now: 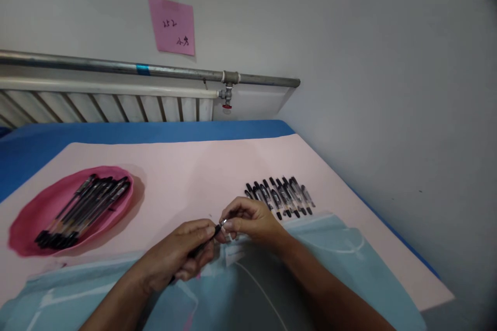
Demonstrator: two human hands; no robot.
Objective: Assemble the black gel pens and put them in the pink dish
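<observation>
My left hand point(188, 248) is wrapped round a black pen point(202, 246), which slants up to the right. At the pen's upper end a small shiny tip point(223, 222) shows between the hands. My right hand point(248, 220) pinches at this tip with thumb and fingers, which partly hide it. Beyond my right hand, several black-and-clear pen pieces point(285, 195) lie side by side in slanted rows on the pink table cover. To the left, a pink oval dish point(29, 222) holds a heap of long dark pens point(87, 209).
The pink cover point(186, 165) lies over a blue surface point(155, 132). Light blue cloth point(341, 248) lies along the near edge, under my forearms. Behind the table are a radiator point(128, 106), a metal pipe point(186, 71) with a red-handled valve, and a wall with a pink note point(173, 26).
</observation>
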